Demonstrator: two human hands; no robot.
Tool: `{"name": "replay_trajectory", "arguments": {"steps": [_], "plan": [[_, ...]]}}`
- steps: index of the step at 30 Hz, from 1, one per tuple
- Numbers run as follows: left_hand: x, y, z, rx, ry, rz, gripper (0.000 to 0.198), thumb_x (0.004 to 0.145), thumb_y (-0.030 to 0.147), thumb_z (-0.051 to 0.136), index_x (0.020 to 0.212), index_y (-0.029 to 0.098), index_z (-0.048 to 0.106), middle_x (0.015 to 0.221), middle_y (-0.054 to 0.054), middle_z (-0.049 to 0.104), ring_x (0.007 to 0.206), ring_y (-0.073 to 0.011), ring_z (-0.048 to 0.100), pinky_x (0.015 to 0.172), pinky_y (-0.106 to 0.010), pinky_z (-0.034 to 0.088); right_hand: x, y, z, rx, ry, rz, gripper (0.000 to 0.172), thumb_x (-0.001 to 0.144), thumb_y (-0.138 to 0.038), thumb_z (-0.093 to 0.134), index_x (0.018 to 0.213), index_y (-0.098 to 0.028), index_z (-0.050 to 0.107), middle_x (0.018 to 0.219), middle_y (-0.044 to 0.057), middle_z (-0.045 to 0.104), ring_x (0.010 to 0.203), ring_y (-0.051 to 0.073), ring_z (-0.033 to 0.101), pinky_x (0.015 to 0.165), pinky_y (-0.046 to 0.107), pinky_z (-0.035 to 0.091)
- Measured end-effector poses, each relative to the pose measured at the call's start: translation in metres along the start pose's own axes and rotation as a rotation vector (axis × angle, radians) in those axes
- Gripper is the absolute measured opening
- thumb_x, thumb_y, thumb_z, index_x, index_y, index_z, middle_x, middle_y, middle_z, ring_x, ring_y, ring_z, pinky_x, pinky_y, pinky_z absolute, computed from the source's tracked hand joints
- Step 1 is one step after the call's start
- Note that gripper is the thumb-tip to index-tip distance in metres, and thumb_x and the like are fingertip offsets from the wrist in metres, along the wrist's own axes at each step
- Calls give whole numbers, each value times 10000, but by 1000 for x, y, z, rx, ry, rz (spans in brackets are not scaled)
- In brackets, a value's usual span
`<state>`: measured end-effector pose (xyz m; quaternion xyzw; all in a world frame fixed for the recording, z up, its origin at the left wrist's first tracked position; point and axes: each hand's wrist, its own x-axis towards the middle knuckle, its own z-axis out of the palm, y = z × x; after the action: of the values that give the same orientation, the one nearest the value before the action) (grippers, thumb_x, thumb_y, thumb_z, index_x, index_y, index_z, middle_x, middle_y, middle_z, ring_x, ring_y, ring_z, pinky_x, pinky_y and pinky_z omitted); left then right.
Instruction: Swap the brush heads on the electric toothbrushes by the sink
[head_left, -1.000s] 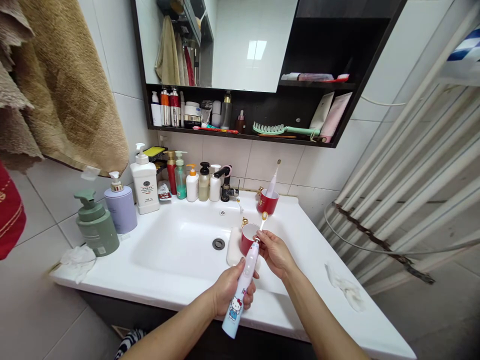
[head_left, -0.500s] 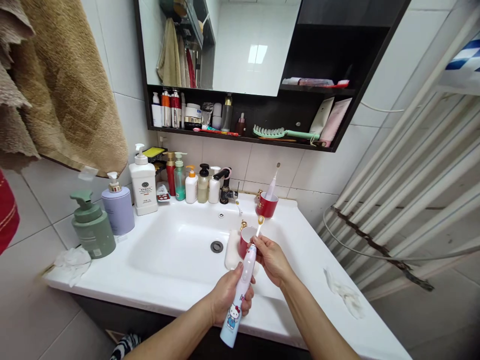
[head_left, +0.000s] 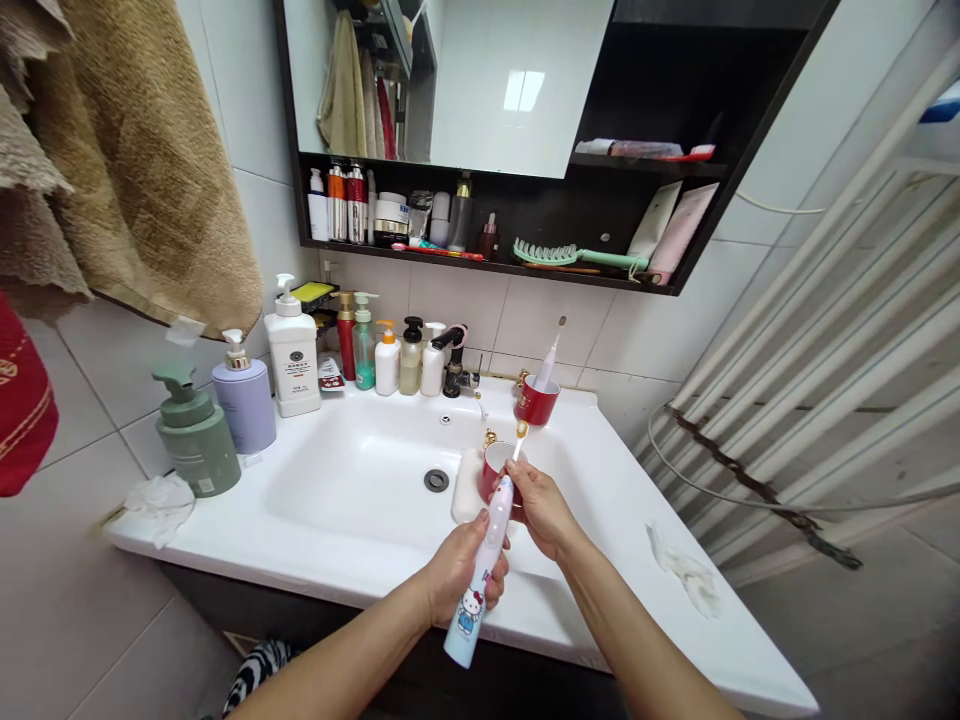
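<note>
My left hand [head_left: 463, 570] is wrapped around the handle of an electric toothbrush [head_left: 491, 530], pale pink to light blue with a cartoon cat near its base. It tilts upward over the front of the sink. At the handle's top, my right hand [head_left: 546, 505] pinches the neck of the white brush head [head_left: 520, 436], whose bristle end looks yellowish. My fingertips hide the joint, so I cannot tell whether head and handle are fully together. Just behind them, a red cup [head_left: 491, 462] stands by a pale soap-like block [head_left: 468, 485] in the basin, partly covered by my hands.
Another red cup [head_left: 537, 402] holding a toothbrush stands on the rear rim, right of the black faucet [head_left: 453, 365]. Several pump bottles [head_left: 295, 355] line the left and back of the sink [head_left: 352, 500]. A crumpled tissue [head_left: 686, 572] lies right. Above hangs a mirrored cabinet [head_left: 487, 90].
The view has tipped slightly, so the scene sits a little differently. My right fingers have shifted slightly up the brush neck; my left hand keeps its hold on the handle.
</note>
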<state>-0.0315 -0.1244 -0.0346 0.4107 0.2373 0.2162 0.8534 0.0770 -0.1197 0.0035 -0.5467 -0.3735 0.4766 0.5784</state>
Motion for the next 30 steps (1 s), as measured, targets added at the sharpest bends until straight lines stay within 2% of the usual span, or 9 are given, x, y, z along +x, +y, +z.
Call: {"name": "replay_trajectory", "arguments": {"steps": [9, 13, 18, 21, 30], "plan": [[1, 0, -2, -40, 2, -13, 459, 627, 603, 245, 717, 170, 367, 423, 69, 390, 292, -33, 325, 356, -169, 209, 1, 0, 7, -7, 60, -29, 293, 569, -448, 481, 538, -160, 438, 442, -44, 455, 368, 59, 383, 378, 193, 307], [0, 2, -1, -28, -7, -4, 458, 628, 601, 249, 715, 168, 369, 419, 69, 388, 289, -31, 320, 355, -169, 213, 2, -2, 8, 33, 34, 2, 280, 585, -443, 465, 550, -167, 428, 468, -31, 478, 391, 75, 418, 377, 195, 306], [0, 3, 0, -17, 3, 12, 474, 618, 611, 251, 722, 164, 371, 421, 70, 389, 289, -28, 319, 352, -168, 219, 3, -2, 9, -19, 54, -82, 285, 616, -448, 432, 552, -170, 426, 456, -30, 472, 380, 76, 403, 378, 201, 306], [1, 0, 1, -9, 42, 31, 483, 612, 621, 241, 722, 166, 364, 421, 67, 396, 289, -34, 330, 344, -168, 218, 2, 1, 9, -88, 118, -132, 302, 612, -452, 437, 516, -166, 425, 407, -43, 424, 346, 68, 366, 355, 199, 280], [1, -1, 0, -54, 15, 45, 467, 623, 606, 251, 719, 166, 374, 413, 67, 395, 284, -34, 323, 340, -169, 227, 5, 5, 12, 60, 76, -75, 289, 600, -440, 465, 522, -163, 434, 445, -36, 454, 381, 72, 401, 360, 192, 285]]}}
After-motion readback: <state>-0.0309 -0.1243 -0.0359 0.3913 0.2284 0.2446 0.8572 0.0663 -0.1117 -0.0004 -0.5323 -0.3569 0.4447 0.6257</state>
